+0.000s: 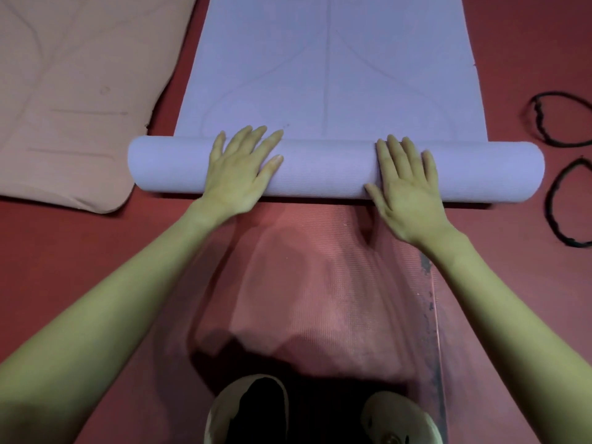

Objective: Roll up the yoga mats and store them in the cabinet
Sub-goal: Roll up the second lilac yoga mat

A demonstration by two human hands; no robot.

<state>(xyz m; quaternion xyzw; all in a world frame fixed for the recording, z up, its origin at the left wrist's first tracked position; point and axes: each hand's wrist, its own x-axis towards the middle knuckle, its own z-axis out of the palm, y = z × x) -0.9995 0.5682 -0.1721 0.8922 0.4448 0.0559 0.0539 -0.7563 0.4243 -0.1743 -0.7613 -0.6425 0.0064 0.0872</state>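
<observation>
Head view: we are in the rolling step. Our left hand (242,173) and right hand (407,190) lie flat, fingers spread, on the rolled part of the lavender yoga mat (333,78), gripping nothing. The roll (323,169) rests on the red floor (528,59), long axis left to right; the unrolled length extends away from us. Next move, in our judgement: push forward evenly. A tan mat (70,91) lies flat at left.

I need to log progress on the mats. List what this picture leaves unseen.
- Head view: the purple mat runs off the top edge, so how much is left to roll is unknown.
- The tan mat is cut by the left and top edges.
- The black loops run off the right edge.
- No cabinet is in frame.
- The roll's core is hidden by its own outer wraps.
</observation>
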